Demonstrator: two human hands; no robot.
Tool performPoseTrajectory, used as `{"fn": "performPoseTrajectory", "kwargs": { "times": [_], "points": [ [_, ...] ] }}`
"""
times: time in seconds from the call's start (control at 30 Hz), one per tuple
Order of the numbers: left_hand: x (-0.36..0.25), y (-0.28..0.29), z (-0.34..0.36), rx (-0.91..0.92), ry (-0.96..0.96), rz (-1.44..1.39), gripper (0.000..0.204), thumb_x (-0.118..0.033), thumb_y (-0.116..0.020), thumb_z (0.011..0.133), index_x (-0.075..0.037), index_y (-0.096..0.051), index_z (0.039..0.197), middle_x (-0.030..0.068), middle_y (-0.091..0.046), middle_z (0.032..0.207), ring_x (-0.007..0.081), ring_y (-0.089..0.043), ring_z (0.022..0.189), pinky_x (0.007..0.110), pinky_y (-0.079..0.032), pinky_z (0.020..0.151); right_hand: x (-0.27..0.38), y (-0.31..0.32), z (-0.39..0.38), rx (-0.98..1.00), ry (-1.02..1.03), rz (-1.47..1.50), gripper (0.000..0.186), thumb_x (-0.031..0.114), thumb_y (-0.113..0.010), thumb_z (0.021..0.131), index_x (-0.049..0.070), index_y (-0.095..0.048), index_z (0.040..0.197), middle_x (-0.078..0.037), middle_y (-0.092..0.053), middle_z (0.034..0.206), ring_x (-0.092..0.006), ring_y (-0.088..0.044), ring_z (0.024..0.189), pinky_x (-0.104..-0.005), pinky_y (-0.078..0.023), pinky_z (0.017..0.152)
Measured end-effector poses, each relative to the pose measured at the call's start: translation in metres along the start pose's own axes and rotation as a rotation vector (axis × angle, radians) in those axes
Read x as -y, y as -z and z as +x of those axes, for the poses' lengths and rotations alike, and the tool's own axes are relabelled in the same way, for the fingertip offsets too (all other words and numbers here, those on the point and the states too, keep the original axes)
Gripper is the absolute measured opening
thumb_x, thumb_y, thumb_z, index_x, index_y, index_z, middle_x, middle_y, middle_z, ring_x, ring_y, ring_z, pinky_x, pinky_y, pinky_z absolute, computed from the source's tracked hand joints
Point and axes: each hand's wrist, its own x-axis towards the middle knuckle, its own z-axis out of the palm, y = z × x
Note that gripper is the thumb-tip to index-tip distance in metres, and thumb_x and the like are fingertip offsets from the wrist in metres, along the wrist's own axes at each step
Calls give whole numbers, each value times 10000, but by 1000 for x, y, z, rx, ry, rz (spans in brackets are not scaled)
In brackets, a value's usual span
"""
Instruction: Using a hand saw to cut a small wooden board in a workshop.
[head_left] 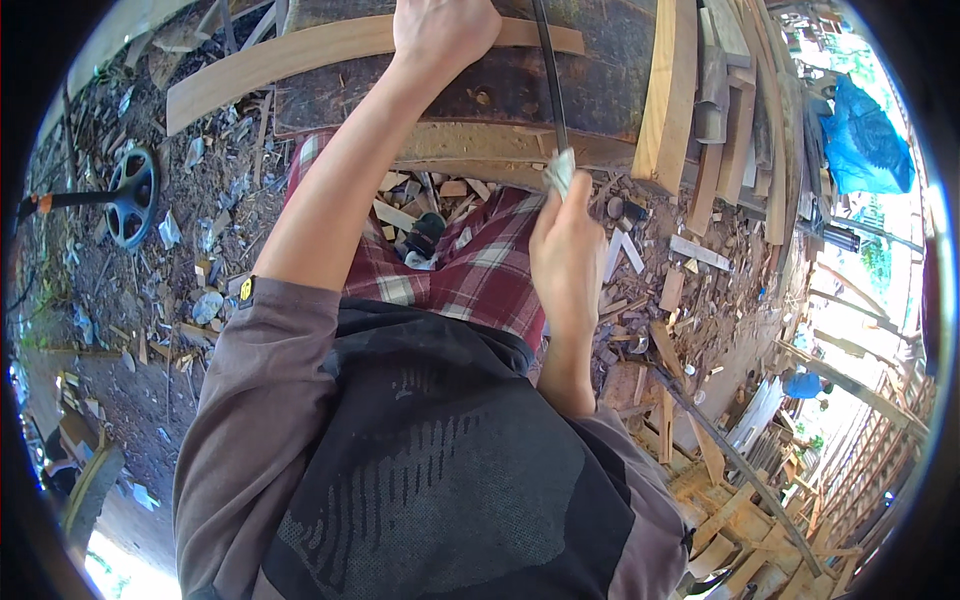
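Note:
My left hand (447, 32) is closed at the top edge of the picture, over a long flat wooden plank (285, 68) that lies across a dark, worn wooden bench (400, 104). Its fingertips are out of sight, but it appears to grip the plank. In front of the bench, my right hand (570, 235) is wrapped around the near end of a long, narrow, dark metal tool (552, 80). Pale wrapping (561, 172) covers the tool's end at my fingers. The tool's shaft extends away across the bench, passing over the plank near its right end; its far tip is cut off.
A thick pale timber (664, 95) rests at the bench's right side, beside several stacked boards (742, 120). Wood scraps litter the ground around my legs. A black spoked wheel (133, 198) stands at the left. A blue plastic sheet (866, 140) hangs at the far right.

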Motion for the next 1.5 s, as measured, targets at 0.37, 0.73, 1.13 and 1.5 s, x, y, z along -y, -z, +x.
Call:
{"fn": "performPoseTrajectory", "kwargs": {
  "times": [0.37, 0.73, 1.13, 1.5],
  "points": [
    [-3, 3, -3, 13, 78, 15, 612, -169, -462, 881, 19, -387, 1459, 323, -240, 1536, 489, -155, 1447, 522, -118, 1198, -5, -3, -5, 24, 24, 21, 182, 172, -435, 1003, 54, -393, 1136, -302, -628, 702, -499, -625, 708, -589, -469, 617],
    [-5, 10, 0, 25, 31, -46, 639, -138, -497, 846, -100, -416, 1478, 321, -194, 1553, 500, -144, 1446, 526, -133, 1196, 4, -3, 26, 15, 4, 52, 178, 203, -429, 1013, 48, -400, 1096, -309, -632, 741, -505, -617, 738, -599, -443, 628],
    [-13, 15, 3, 51, 70, -13, 728, -111, -504, 859, -234, -288, 1544, 324, -186, 1553, 496, -156, 1445, 522, -151, 1193, -21, 1, -29, 110, -96, 79, 155, 167, -444, 1001, 62, -386, 1099, -305, -629, 735, -511, -610, 728, -609, -453, 621],
    [-13, 10, 1, 61, 78, 11, 769, -97, -515, 851, -245, -249, 1557, 335, -182, 1551, 498, -167, 1441, 515, -168, 1191, 18, 2, 34, -20, -10, 7, 174, 186, -439, 1004, 58, -396, 1115, -300, -649, 761, -509, -624, 750, -597, -475, 667]
  ]
}}
